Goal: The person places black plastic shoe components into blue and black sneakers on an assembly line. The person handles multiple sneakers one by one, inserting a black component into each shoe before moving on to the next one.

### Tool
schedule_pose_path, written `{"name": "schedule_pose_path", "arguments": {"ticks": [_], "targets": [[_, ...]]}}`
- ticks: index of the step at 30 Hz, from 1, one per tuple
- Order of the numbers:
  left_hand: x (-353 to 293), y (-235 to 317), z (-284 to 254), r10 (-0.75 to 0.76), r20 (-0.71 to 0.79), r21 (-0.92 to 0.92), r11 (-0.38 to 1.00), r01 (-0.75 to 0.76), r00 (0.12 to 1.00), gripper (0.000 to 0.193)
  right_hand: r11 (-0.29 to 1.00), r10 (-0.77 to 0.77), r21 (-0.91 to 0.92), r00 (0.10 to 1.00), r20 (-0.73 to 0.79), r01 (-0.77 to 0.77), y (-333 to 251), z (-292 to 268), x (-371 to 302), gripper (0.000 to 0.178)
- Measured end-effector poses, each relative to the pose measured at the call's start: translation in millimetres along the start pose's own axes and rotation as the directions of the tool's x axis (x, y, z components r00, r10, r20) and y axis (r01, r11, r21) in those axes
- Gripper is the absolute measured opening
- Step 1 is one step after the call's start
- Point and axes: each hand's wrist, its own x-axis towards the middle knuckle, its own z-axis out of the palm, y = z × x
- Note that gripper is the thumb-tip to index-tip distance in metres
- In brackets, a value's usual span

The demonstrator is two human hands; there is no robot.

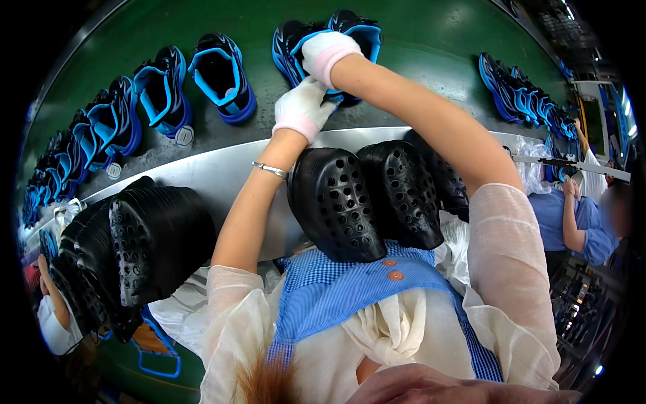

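Observation:
A pair of black sneakers with bright blue lining stands on the far green belt ahead of me: a left sneaker (282,50) and a right sneaker (367,34). My left hand (301,108), in a white glove with a pink cuff, is closed at the heel of the left sneaker, with a bit of blue showing by its fingertips. Over that shoe's opening lies my gloved right hand (328,52); its fingers are bent down and mostly hidden by the hand itself, so its grip is unclear. My right forearm crosses above the left wrist.
Several matching sneakers (222,77) line the belt at left, and another row (515,91) stands at right. Stacks of black perforated sole-shaped pieces (336,202) rest along the metal ledge (259,161) before me, with more (158,236) at left. Another person (572,215) is at right.

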Motion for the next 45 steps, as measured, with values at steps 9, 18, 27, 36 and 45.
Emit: {"name": "schedule_pose_path", "arguments": {"ticks": [9, 18, 27, 36, 45], "targets": [[26, 0, -16, -0.156, 0.460, 0.111, 0.987, 0.117, 0.874, 0.039, 0.996, 0.023, 0.086, 0.989, 0.143, -0.036, -8, 10, 14, 0.031], [32, -3, -14, -0.244, 0.508, 0.141, 0.970, 0.200, 0.826, 0.051, 0.996, -0.065, 0.063, 0.997, 0.047, 0.062, -5, 28, 31, 0.029], [30, 16, -10, -0.258, 0.498, 0.191, 0.964, 0.186, 0.828, 0.047, 0.987, -0.099, -0.117, 0.988, 0.120, 0.113, 4, -3, -10, 0.027], [29, 10, -14, -0.286, 0.524, 0.208, 0.957, 0.205, 0.803, 0.045, 0.991, -0.125, -0.038, 0.990, 0.061, 0.127, 3, 13, -2, 0.026], [25, -2, -9, -0.124, 0.419, 0.081, 0.992, 0.099, 0.899, 0.036, 0.923, -0.218, 0.299, 0.970, -0.109, 0.242, 85, -26, -101, 0.031]]}}
